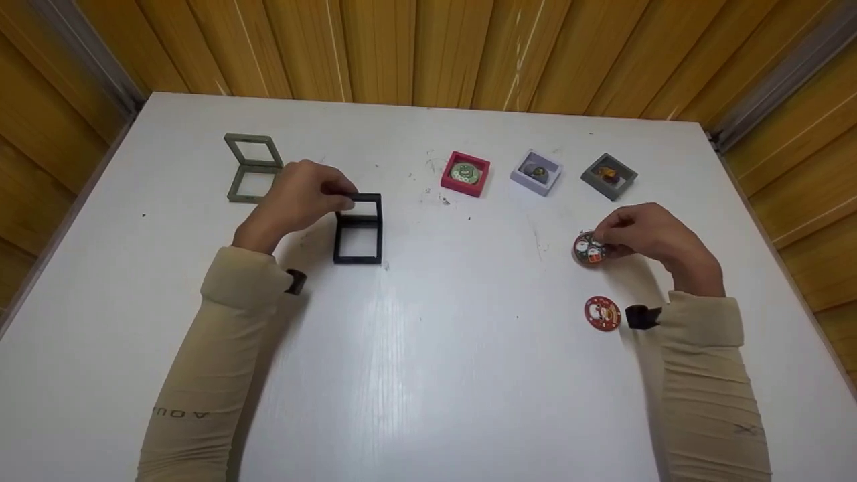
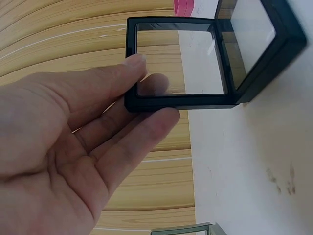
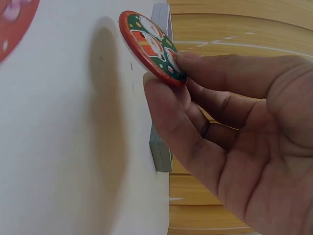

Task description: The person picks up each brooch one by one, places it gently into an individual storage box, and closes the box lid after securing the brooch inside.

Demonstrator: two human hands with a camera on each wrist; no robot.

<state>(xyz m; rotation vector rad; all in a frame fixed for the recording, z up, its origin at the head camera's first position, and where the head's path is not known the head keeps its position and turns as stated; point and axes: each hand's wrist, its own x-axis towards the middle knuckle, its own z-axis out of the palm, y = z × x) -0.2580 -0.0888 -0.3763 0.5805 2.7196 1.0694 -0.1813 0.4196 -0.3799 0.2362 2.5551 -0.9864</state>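
My left hand [image 1: 301,194] pinches the raised lid of a black hinged display frame [image 1: 358,260], thumb on one face and fingers behind. The left wrist view shows clear film in that black frame [image 2: 230,58], which stands unfolded. Between thumb and fingers of my right hand [image 1: 653,231] is a round disc [image 1: 588,249] with a green printed face and white-and-red figures. In the right wrist view the disc [image 3: 151,46] has a red rim and is tilted above the tabletop. A red round disc [image 1: 602,313] lies flat near the right wrist.
An olive-green hinged frame [image 1: 248,199] stands unfolded behind the left hand. Along the back are a red case [image 1: 465,174] with a green disc inside, a lavender case [image 1: 536,172] and a grey case [image 1: 608,176]. A slatted wooden wall [image 1: 442,53] borders the white table [image 1: 455,375].
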